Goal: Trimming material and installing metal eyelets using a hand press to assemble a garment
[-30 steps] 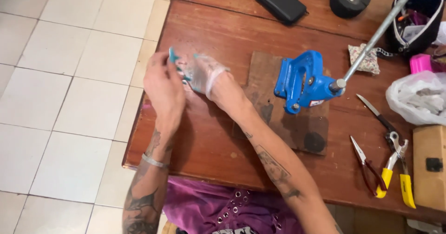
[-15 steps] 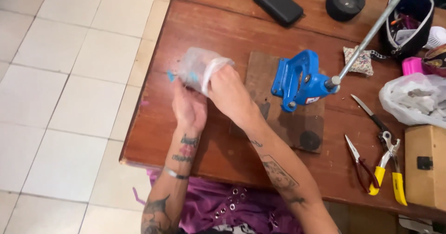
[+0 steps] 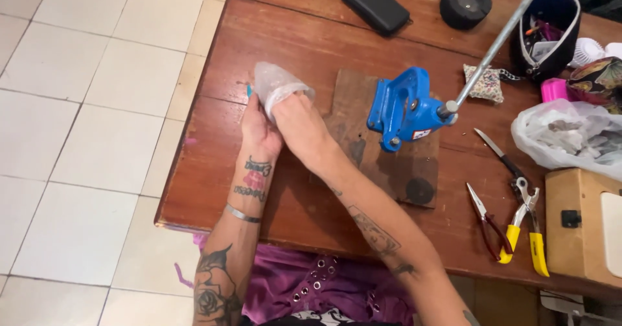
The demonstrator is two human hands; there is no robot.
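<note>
Both tattooed forearms reach up from the near edge of the surface toward its left side, converging there. The left hand [image 3: 259, 128] lies palm inward, fingers curled in a closed grip around the outside of a small clear plastic bag [image 3: 275, 83], a thin metal bangle on its wrist. The right hand [image 3: 299, 120] crosses in from the right, knuckles up, its fingertips hidden inside the bag's mouth. The two hands touch each other.

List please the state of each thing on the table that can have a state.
Clear plastic bag: open, right hand inside, left hand holding it.
Blue press: lever raised.
Black pouch: open.
Black case: closed.
Yellow-handled pliers: lying flat.
</note>
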